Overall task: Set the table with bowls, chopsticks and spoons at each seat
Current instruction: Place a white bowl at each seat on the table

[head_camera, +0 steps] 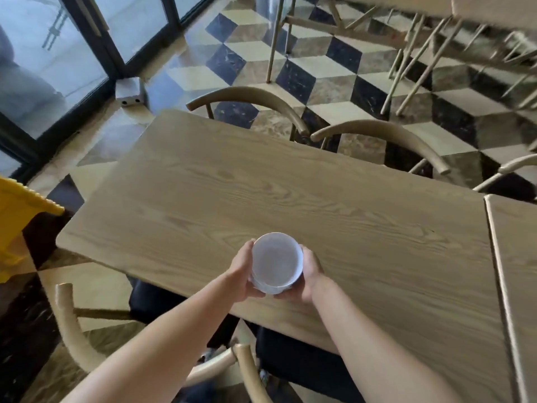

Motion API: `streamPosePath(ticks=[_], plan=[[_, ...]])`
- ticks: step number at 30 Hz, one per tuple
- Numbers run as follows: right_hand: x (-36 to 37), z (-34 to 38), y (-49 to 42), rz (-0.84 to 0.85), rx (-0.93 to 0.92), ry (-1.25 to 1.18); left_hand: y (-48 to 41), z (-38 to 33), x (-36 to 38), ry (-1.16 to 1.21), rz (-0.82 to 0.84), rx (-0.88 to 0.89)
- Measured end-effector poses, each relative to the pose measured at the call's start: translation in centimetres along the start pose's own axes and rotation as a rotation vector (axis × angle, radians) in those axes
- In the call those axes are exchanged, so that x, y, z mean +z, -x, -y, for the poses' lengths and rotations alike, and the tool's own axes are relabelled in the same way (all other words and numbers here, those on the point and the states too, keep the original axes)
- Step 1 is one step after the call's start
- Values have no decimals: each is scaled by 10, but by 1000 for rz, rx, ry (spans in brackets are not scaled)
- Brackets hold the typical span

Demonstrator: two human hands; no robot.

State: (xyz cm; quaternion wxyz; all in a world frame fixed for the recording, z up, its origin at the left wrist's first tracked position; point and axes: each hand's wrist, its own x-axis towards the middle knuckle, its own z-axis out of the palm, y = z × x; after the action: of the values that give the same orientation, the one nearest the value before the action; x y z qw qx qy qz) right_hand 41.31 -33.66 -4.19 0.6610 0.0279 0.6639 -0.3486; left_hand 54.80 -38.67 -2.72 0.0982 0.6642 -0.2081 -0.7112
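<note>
A white bowl (275, 262) is held in a two-handed grip: the left hand (243, 271) is cupped against its left wall and the right hand (308, 274) against its right wall, with fingers curled beneath the base. A second rim edge seems to show at the lower left of the bowl, so a small stack may be carried, though this cannot be told for certain. The bowl is kept upright, its mouth open to the camera, above the near part of the tabletop (290, 193); whether its base touches the wood cannot be told.

Both forearms are stretched forward from the lower edge of the view and converge on the bowl, the wrists bent slightly inward so that the palms face each other.

The step in hand is judged to be the placing of bowls, at its very start: no bowl, chopsticks or spoon is seen on the wood yet. The next move is judged to call for the bowl to be lowered flat in front of a seat and let go, then, if a stack is indeed held, for the top one to be separated for the next place.

Two curved chair backs (250, 106) stand along the far edge, and another chair (72, 324) is tucked at the near left. A second table (520, 257) abuts on the right.
</note>
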Motion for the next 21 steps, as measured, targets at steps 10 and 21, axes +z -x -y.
streamPosePath(ticks=[10,21], plan=[[30,39,-16,-175,-31,-141,-44,-59,-6,-77,184,-27],[47,79,-49,-281,-29,-205,-106,-109,1,-195,269,13]])
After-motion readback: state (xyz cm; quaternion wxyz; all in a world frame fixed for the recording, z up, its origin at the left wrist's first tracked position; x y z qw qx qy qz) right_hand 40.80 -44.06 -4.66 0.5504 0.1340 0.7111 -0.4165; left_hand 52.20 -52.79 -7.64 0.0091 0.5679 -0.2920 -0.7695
